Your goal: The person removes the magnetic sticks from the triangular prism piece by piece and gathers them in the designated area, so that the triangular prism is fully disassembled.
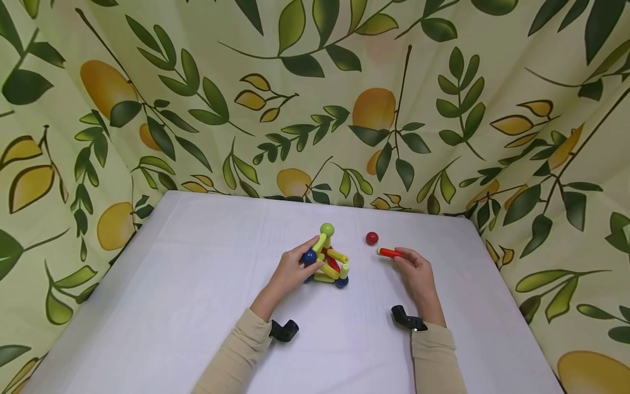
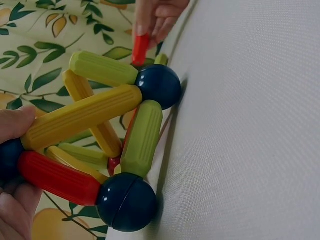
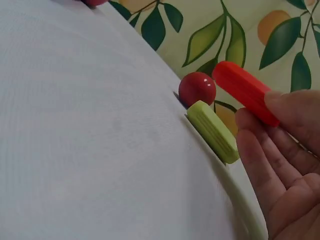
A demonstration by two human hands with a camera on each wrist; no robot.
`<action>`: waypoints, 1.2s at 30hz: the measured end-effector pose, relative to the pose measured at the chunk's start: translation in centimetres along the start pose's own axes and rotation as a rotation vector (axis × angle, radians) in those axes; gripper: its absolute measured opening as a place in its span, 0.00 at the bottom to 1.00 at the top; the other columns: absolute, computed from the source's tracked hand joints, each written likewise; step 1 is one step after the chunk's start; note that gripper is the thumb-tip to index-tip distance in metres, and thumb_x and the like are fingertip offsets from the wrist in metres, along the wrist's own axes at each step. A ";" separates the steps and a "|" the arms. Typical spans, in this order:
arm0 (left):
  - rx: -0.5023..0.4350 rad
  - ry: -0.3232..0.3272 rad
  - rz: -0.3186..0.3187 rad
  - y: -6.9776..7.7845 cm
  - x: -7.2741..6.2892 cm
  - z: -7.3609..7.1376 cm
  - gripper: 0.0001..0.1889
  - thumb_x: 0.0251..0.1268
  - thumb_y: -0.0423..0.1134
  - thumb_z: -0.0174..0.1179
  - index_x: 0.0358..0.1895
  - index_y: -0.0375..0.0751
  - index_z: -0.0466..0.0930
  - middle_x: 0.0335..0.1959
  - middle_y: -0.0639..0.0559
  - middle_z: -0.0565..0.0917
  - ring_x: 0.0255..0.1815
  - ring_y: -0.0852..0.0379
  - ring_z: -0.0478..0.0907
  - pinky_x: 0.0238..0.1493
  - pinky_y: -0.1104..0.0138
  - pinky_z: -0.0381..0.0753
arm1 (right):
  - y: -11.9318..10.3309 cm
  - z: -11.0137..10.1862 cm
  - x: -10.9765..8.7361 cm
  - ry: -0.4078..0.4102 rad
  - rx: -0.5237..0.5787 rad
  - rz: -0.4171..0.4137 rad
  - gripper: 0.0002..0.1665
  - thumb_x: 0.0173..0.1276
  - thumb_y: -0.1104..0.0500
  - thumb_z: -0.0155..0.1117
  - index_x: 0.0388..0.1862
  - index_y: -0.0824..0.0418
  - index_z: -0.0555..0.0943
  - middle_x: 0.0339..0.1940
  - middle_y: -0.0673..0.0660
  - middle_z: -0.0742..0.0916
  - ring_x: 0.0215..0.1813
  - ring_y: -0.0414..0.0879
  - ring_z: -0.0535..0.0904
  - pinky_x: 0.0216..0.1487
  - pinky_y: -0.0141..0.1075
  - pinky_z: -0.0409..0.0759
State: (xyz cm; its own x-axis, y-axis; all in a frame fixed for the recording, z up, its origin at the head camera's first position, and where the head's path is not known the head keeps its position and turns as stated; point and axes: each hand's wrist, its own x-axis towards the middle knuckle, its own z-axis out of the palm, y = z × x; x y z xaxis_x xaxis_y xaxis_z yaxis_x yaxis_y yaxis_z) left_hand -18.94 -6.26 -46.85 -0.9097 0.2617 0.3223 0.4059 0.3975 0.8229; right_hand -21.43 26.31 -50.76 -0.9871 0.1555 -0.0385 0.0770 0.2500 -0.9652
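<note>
My left hand (image 1: 289, 270) grips a dark blue ball (image 1: 309, 256) on a frame of joined rods and balls standing on the table. The frame has a lime green ball (image 1: 327, 230) on top, a blue ball (image 1: 342, 282) at its near right corner, and yellow rods (image 2: 82, 116), green rods (image 2: 142, 140) and red rods (image 2: 59, 178) between. To the right, my right hand (image 1: 417, 273) pinches a red rod (image 3: 245, 92) between thumb and fingers. Below this rod, a loose light green rod (image 3: 212, 131) lies on the table near a red ball (image 3: 197, 90).
A white cloth covers the table (image 1: 197, 262). Curtains (image 1: 315, 126) printed with leaves and fruit hang along its back and sides. A black wrist camera (image 1: 284, 330) sits on the left wrist and another black wrist camera (image 1: 407, 318) on the right.
</note>
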 end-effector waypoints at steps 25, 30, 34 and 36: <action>-0.004 0.004 -0.025 0.0 -0.2 -0.1 0.33 0.58 0.36 0.66 0.68 0.43 0.66 0.65 0.41 0.73 0.63 0.46 0.73 0.57 0.60 0.76 | 1.3 0.9 0.1 0.122 -0.391 -0.041 0.18 0.67 0.57 0.63 0.55 0.60 0.79 0.44 0.60 0.84 0.43 0.48 0.76 0.38 0.23 0.73; 0.002 -0.002 -0.033 0.1 -0.2 -0.2 0.33 0.59 0.36 0.66 0.69 0.43 0.66 0.65 0.41 0.72 0.63 0.45 0.73 0.57 0.60 0.76 | 1.4 1.1 0.2 0.151 -0.400 -0.087 0.17 0.66 0.60 0.63 0.52 0.62 0.79 0.42 0.60 0.85 0.41 0.48 0.77 0.35 0.18 0.71; 0.000 0.001 -0.007 0.2 -0.1 -0.1 0.33 0.59 0.36 0.66 0.68 0.41 0.66 0.65 0.40 0.72 0.62 0.44 0.73 0.57 0.60 0.76 | 1.3 0.9 0.3 0.178 -0.386 -0.087 0.17 0.66 0.61 0.62 0.53 0.63 0.79 0.45 0.61 0.85 0.44 0.49 0.79 0.35 0.13 0.69; -0.008 0.001 -0.001 0.2 0.0 -0.1 0.33 0.58 0.36 0.66 0.68 0.41 0.66 0.65 0.40 0.72 0.63 0.44 0.73 0.57 0.60 0.76 | 1.1 0.8 0.3 0.197 -0.370 -0.085 0.17 0.66 0.61 0.62 0.53 0.64 0.79 0.46 0.62 0.85 0.45 0.50 0.80 0.36 0.12 0.68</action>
State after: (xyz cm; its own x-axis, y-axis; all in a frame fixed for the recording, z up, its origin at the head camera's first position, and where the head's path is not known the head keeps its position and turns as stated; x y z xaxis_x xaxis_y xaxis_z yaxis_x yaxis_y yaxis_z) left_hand -18.86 -6.24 -46.69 -0.9101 0.2609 0.3219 0.4045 0.3908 0.8268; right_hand -21.72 25.86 -52.03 -0.9491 0.2903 0.1220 0.0771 0.5900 -0.8037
